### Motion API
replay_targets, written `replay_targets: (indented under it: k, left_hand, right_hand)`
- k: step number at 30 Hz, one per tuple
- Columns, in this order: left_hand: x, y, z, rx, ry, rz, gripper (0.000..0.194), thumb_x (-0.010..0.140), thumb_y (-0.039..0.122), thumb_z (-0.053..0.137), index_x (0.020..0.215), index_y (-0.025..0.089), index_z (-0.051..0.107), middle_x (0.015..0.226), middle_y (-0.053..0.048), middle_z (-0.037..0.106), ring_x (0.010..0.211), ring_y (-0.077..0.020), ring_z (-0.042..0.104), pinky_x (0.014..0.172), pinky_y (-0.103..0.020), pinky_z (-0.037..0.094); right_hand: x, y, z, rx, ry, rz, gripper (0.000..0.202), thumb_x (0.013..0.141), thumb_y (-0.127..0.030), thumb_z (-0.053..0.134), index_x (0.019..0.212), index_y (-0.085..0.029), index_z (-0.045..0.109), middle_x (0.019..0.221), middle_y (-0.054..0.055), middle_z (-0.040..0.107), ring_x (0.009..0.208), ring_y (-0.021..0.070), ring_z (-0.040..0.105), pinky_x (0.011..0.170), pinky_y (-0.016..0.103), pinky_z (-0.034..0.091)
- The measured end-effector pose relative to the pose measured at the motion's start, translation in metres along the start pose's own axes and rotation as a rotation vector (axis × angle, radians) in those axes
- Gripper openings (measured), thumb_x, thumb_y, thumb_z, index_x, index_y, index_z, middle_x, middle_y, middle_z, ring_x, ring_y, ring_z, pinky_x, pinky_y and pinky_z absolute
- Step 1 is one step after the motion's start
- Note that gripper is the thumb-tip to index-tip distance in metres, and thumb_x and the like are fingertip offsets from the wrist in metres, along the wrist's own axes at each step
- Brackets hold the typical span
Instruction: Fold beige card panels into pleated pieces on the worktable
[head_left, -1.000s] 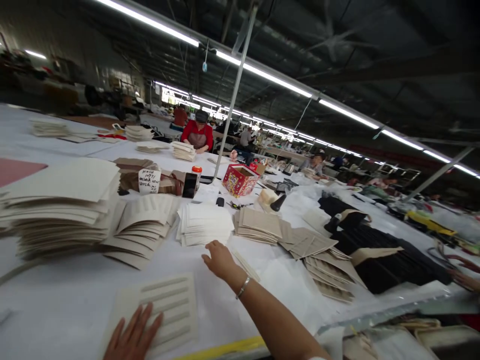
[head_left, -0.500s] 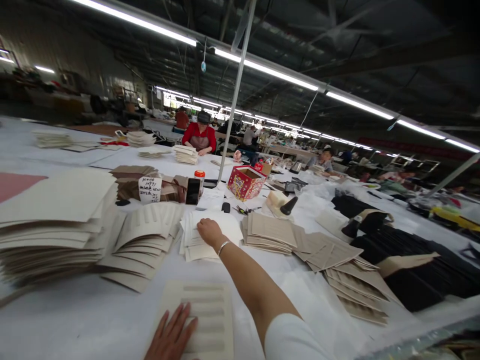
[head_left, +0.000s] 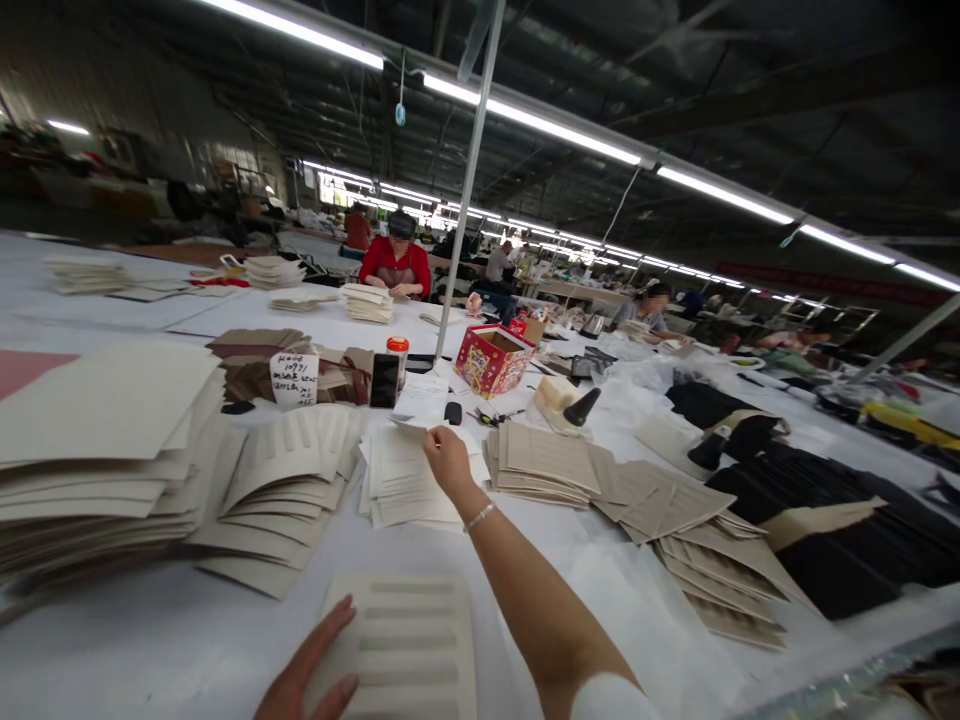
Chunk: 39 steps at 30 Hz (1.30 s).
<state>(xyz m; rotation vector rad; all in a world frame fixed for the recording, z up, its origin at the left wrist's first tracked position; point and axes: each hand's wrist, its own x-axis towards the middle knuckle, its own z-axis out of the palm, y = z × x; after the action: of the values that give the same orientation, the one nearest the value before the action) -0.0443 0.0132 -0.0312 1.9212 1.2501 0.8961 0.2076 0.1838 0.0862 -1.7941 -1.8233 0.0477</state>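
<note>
My right hand (head_left: 448,462), with a bracelet at the wrist, is closed in a pinch on the top right corner of a white sheet (head_left: 401,440). That sheet lies on a low stack of white sheets (head_left: 397,490), its far edge slightly raised. Close to me, my left hand (head_left: 311,660) is open, thumb and fingers apart, at the left edge of a cream panel (head_left: 409,640) with several darker raised strips across it. Part of the left hand is cut off by the frame's bottom edge.
Left stand a tall stack of cream panels (head_left: 97,420) and a fanned stack of striped panels (head_left: 285,470). Beige pieces (head_left: 540,460) lie right, with black material (head_left: 817,520) beyond. A red patterned box (head_left: 491,362) sits by a pole (head_left: 469,190). A co-worker in red (head_left: 394,262) works opposite.
My right hand has moved right and slightly up, from the middle of the white stack to the sheet's corner. My left hand has slid left, its fingers now off most of the striped panel.
</note>
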Motion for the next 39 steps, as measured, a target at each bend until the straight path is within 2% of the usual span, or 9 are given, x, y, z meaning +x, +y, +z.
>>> replay_targets:
  k: [2, 6, 8, 11, 16, 22, 25, 33, 39]
  left_hand:
    - [0.007, 0.006, -0.008, -0.220, 0.043, -0.192, 0.052, 0.082, 0.054, 0.047, 0.127, 0.029, 0.051, 0.133, -0.005, 0.054, 0.120, -0.0263, 0.052, 0.095, -0.040, 0.049]
    - [0.011, 0.038, -0.006, -0.655, -0.040, -0.420, 0.066, 0.076, 0.068, 0.045, 0.119, 0.020, 0.057, 0.119, -0.012, 0.063, 0.105, -0.0297, 0.062, 0.086, -0.042, 0.053]
    - [0.004, 0.055, 0.001, -0.753, -0.105, -0.474, 0.066, 0.071, 0.069, 0.051, 0.114, 0.020, 0.060, 0.110, -0.010, 0.068, 0.097, -0.0292, 0.065, 0.083, -0.041, 0.054]
    - [-0.014, 0.072, 0.008, -0.768, -0.095, -0.542, 0.053, 0.066, 0.062, 0.061, 0.101, 0.021, 0.066, 0.101, -0.005, 0.071, 0.091, -0.0268, 0.066, 0.078, -0.038, 0.055]
    - [-0.037, 0.088, 0.009, -0.727, 0.011, -0.610, 0.036, 0.064, 0.050, 0.068, 0.081, 0.018, 0.066, 0.088, -0.002, 0.071, 0.087, -0.0228, 0.064, 0.075, -0.032, 0.055]
    - [-0.042, 0.094, 0.010, -0.867, 0.049, -0.740, 0.021, 0.071, 0.038, 0.064, 0.077, 0.018, 0.063, 0.063, 0.002, 0.063, 0.064, -0.0158, 0.061, 0.064, -0.030, 0.055]
    - [-0.044, 0.092, 0.009, -0.913, 0.038, -0.773, 0.018, 0.075, 0.035, 0.061, 0.076, 0.017, 0.063, 0.069, -0.002, 0.067, 0.068, -0.0168, 0.063, 0.065, -0.029, 0.054]
    - [-0.056, 0.086, 0.012, -1.074, 0.022, -0.744, 0.023, 0.067, 0.032, 0.071, 0.080, 0.014, 0.065, 0.080, -0.005, 0.070, 0.077, -0.0178, 0.067, 0.081, -0.031, 0.053]
    - [-0.059, 0.083, 0.016, -1.042, 0.018, -0.724, 0.028, 0.065, 0.035, 0.074, 0.081, 0.013, 0.065, 0.081, -0.005, 0.072, 0.080, -0.0193, 0.067, 0.087, -0.035, 0.052]
  right_hand:
    - [-0.044, -0.013, -0.014, 0.030, 0.025, -0.186, 0.018, 0.084, -0.013, 0.041, 0.083, -0.015, 0.059, 0.083, 0.006, 0.062, 0.080, 0.0162, 0.056, 0.073, 0.025, 0.042]
    - [-0.151, -0.042, -0.018, 0.041, -0.151, -0.469, 0.011, 0.080, -0.014, 0.047, 0.080, -0.018, 0.057, 0.081, 0.006, 0.062, 0.078, 0.0186, 0.055, 0.070, 0.027, 0.043]
    - [-0.192, -0.051, -0.010, 0.098, -0.243, -0.483, 0.007, 0.077, -0.014, 0.052, 0.078, -0.019, 0.057, 0.078, 0.005, 0.062, 0.075, 0.0180, 0.055, 0.067, 0.026, 0.043]
    - [-0.224, -0.061, -0.004, 0.241, -0.339, -0.353, 0.005, 0.076, -0.014, 0.056, 0.074, -0.019, 0.057, 0.074, 0.003, 0.062, 0.070, 0.0152, 0.056, 0.064, 0.024, 0.042]
    - [-0.233, -0.067, -0.017, 0.438, -0.467, -0.150, 0.014, 0.079, -0.015, 0.054, 0.066, -0.018, 0.057, 0.066, -0.002, 0.058, 0.063, 0.0100, 0.052, 0.062, 0.020, 0.040]
    - [-0.243, -0.060, -0.032, 0.413, -0.554, -0.317, 0.009, 0.077, -0.016, 0.062, 0.086, -0.017, 0.060, 0.088, 0.003, 0.058, 0.084, 0.0138, 0.053, 0.078, 0.025, 0.043]
    - [-0.250, -0.058, -0.029, 0.345, -0.572, -0.364, 0.007, 0.079, -0.017, 0.061, 0.087, -0.017, 0.060, 0.093, 0.005, 0.057, 0.089, 0.0157, 0.052, 0.083, 0.027, 0.042]
    - [-0.253, -0.057, -0.015, 0.379, -0.564, -0.280, 0.009, 0.079, -0.009, 0.056, 0.075, -0.015, 0.061, 0.084, 0.003, 0.057, 0.083, 0.0131, 0.053, 0.078, 0.024, 0.042]
    - [-0.253, -0.055, -0.010, 0.453, -0.579, -0.214, 0.013, 0.075, -0.006, 0.055, 0.069, -0.016, 0.060, 0.077, 0.000, 0.057, 0.078, 0.0116, 0.053, 0.075, 0.022, 0.042]
